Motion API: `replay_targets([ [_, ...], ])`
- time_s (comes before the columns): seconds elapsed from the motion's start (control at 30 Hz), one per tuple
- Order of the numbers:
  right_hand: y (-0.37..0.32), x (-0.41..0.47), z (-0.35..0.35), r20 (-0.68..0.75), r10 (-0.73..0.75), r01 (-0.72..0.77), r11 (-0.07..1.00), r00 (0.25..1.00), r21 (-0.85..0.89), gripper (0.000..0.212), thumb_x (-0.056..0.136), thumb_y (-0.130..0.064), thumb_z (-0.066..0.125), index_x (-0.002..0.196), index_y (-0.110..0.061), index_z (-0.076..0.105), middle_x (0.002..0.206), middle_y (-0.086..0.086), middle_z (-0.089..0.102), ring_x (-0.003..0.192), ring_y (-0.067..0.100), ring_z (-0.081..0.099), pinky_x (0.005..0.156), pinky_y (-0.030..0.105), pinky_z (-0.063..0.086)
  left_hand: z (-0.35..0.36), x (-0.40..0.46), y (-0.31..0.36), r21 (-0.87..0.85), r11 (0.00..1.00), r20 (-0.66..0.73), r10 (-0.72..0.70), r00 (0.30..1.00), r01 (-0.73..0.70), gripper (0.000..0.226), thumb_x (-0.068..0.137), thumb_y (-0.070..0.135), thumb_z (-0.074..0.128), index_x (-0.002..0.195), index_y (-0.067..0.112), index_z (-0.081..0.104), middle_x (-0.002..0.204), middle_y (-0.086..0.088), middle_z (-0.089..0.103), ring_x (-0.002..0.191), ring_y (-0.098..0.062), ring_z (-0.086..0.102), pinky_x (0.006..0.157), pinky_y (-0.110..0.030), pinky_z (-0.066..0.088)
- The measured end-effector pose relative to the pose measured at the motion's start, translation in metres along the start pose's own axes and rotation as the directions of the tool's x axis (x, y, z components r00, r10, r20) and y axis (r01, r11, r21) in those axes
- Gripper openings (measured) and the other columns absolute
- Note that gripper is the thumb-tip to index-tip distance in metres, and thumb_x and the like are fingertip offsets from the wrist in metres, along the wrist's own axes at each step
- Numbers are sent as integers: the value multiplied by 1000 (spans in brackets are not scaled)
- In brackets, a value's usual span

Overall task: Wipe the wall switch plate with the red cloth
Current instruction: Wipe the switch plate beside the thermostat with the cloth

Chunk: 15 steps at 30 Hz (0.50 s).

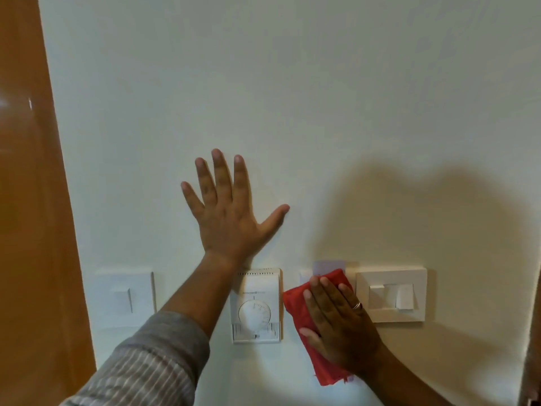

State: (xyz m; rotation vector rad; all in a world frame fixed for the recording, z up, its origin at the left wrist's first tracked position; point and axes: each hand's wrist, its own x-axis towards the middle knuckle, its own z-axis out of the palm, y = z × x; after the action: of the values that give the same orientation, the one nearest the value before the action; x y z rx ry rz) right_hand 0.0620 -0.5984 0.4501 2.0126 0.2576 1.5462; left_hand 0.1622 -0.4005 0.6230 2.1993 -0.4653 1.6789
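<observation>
My right hand [339, 320] presses a red cloth [298, 306] flat against the wall, over a plate that is almost fully hidden; only its pale top edge [328, 266] shows above the cloth. The cloth hangs down below my palm. To the right is a white switch plate [390, 297] with rocker switches, its left edge touching my hand. My left hand [228, 212] rests flat on the bare wall higher up, fingers spread, holding nothing.
A white dial thermostat [256, 306] sits just left of the cloth. Another white switch plate [124, 297] is further left. A glossy brown door or frame [32, 200] runs down the left edge. The wall is cream.
</observation>
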Motion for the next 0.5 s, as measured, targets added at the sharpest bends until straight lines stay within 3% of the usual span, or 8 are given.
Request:
replay_targets([
  [0.13,-20,11,7,-24,163,-163,987,986,13,64,99,-53,38,146,-9,34,164,10,18,154,29,10,123,46,12,3,-2,1,25,995,-18,99,995,-99,109,83,88,29,162,16,7,170,-19,2,156,-44,2,120,-69,3],
  [0.23,-21,9,11,-40,109,-109,994,993,-3,61,100,-51,39,146,-10,34,152,10,36,153,30,11,123,46,12,5,0,0,45,989,-34,139,990,-138,108,84,87,30,162,14,12,169,-20,6,155,-44,6,121,-67,4],
  [0.37,-6,0,7,-2,-35,35,999,999,-13,63,101,-50,41,147,-8,32,148,12,39,153,30,10,123,45,12,1,-2,1,17,990,-42,138,990,-137,110,86,85,32,161,7,11,169,-20,8,156,-42,7,125,-57,4],
  [0.5,-16,14,5,26,176,-177,984,984,30,67,101,-53,33,148,-5,30,152,15,34,154,30,7,124,45,10,1,-2,2,-1,994,-25,110,994,-110,112,86,84,33,160,4,5,170,-20,4,157,-38,2,127,-49,0],
])
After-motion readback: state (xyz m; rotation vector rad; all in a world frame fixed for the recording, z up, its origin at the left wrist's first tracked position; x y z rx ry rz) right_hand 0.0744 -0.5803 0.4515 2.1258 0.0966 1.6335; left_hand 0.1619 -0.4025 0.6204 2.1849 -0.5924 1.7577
